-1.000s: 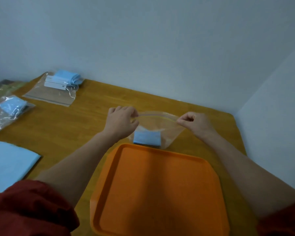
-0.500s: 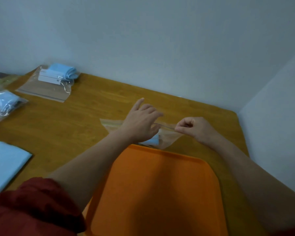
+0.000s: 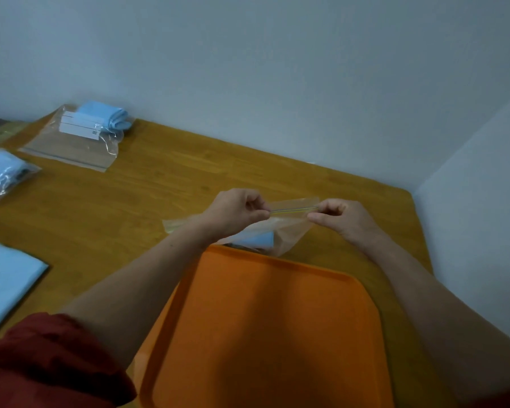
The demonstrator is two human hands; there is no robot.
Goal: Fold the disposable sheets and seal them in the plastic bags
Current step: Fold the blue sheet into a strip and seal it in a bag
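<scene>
A clear zip bag point(image 3: 289, 228) hangs just beyond the orange tray, with a folded blue sheet point(image 3: 258, 240) inside at its bottom. My left hand point(image 3: 233, 212) pinches the zip strip near its middle. My right hand point(image 3: 340, 219) pinches the strip's right end. The strip point(image 3: 292, 209) is stretched between the two hands, lifted a little off the wooden table point(image 3: 147, 189). The bag's left end sticks out behind my left wrist.
An orange tray point(image 3: 265, 328) lies in front of me. Far left, bags with blue sheets point(image 3: 100, 122) and another bagged sheet point(image 3: 0, 172) lie on the table. A flat blue sheet point(image 3: 3, 284) lies at the left edge. Walls close in behind and right.
My left hand has slid right along the zip strip, from the bag's left end towards my right hand, and its fingers now pinch the strip. The right hand has kept its hold.
</scene>
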